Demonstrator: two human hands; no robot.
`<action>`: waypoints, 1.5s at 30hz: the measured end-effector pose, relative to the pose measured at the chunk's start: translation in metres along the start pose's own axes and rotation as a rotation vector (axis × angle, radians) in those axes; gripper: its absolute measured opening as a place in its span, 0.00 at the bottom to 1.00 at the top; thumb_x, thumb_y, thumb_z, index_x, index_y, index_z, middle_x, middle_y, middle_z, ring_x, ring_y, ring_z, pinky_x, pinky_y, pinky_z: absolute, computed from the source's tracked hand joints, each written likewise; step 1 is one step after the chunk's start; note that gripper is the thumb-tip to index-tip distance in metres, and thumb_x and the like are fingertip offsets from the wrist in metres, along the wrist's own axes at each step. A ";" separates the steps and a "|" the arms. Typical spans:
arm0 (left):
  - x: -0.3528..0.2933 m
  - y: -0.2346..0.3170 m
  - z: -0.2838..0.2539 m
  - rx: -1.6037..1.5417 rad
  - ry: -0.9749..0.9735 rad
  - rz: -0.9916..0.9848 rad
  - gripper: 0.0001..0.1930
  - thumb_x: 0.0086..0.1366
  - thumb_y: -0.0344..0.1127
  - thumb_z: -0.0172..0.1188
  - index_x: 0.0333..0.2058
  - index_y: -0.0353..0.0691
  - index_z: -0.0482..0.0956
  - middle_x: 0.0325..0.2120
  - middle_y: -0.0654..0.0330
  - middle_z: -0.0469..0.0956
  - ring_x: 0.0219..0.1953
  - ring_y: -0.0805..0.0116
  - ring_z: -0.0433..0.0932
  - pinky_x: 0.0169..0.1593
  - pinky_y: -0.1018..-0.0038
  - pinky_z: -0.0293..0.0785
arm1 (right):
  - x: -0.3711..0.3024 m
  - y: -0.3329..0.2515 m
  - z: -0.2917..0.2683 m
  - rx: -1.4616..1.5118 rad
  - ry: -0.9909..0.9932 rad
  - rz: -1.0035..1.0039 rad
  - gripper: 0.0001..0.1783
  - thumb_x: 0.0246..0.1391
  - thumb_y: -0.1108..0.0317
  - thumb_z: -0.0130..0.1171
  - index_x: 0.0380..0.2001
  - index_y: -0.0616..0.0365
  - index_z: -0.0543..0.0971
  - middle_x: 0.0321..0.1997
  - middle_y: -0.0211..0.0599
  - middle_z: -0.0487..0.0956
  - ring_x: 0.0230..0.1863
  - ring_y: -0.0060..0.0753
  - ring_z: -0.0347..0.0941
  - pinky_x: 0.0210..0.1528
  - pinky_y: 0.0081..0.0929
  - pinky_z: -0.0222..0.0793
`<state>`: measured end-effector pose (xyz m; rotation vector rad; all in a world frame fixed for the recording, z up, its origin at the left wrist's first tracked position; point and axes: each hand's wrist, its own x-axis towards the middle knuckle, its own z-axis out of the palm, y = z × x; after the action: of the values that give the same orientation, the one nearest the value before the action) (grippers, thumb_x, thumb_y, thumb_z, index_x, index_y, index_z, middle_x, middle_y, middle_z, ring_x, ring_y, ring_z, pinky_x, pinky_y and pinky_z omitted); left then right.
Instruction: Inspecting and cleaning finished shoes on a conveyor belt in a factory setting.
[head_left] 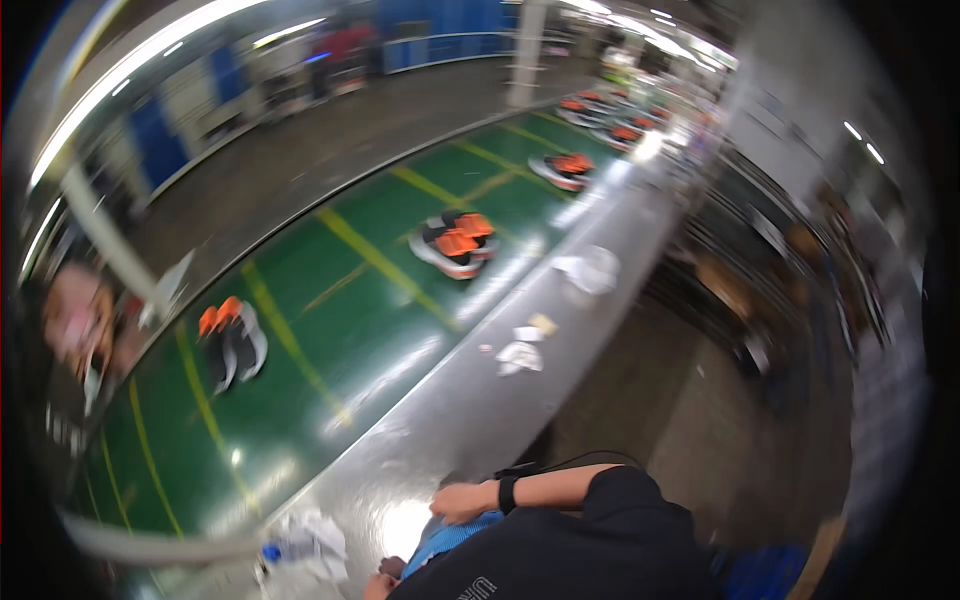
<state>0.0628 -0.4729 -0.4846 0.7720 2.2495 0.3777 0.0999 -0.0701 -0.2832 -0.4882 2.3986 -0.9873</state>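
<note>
My right hand [462, 503], with a black band on its wrist, is closed just over the near edge of the metal ledge. A small greyish dark patch shows beside its fingers, too blurred to name. Below it lies blue ribbed cloth [450, 538], close against my dark shirt. My left hand [380, 586] shows only in part at the lower edge, with a small dark thing [393, 567] by it; its fingers are mostly hidden. Left of my hands, crumpled clear plastic with a blue cap [271, 552] sits on the ledge.
A green conveyor belt [330, 290] with yellow lines carries black and orange shoes [457, 243] in pairs, one nearer pair [232, 343] to the left. On the metal ledge [470, 400] lie white scraps [520, 355] and a clear plastic cup-like thing [592, 270]. Racks stand at right.
</note>
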 end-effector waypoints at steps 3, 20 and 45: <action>0.081 0.018 -0.042 0.174 -0.154 0.282 0.16 0.46 0.48 0.62 0.19 0.40 0.76 0.22 0.49 0.74 0.28 0.54 0.76 0.36 0.63 0.71 | -0.034 -0.007 0.018 0.216 0.253 0.013 0.16 0.43 0.65 0.54 0.35 0.62 0.72 0.34 0.51 0.73 0.40 0.51 0.68 0.41 0.40 0.64; 0.145 0.536 -0.060 0.259 -0.682 0.824 0.15 0.51 0.35 0.58 0.39 0.43 0.71 0.34 0.47 0.71 0.39 0.49 0.70 0.44 0.58 0.66 | -0.393 0.059 0.120 0.456 0.968 0.858 0.12 0.43 0.65 0.53 0.33 0.58 0.74 0.36 0.44 0.74 0.41 0.45 0.70 0.42 0.37 0.66; 0.282 1.008 0.236 1.289 -0.873 1.080 0.13 0.55 0.41 0.47 0.36 0.43 0.75 0.33 0.53 0.76 0.40 0.54 0.74 0.42 0.63 0.68 | -0.736 0.136 0.184 0.701 1.808 1.031 0.17 0.48 0.59 0.53 0.40 0.56 0.73 0.33 0.44 0.73 0.37 0.44 0.70 0.41 0.32 0.66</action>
<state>0.4921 0.4975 -0.3282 2.2033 0.8419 -0.9070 0.7836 0.2852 -0.2680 2.5149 2.2411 -1.7887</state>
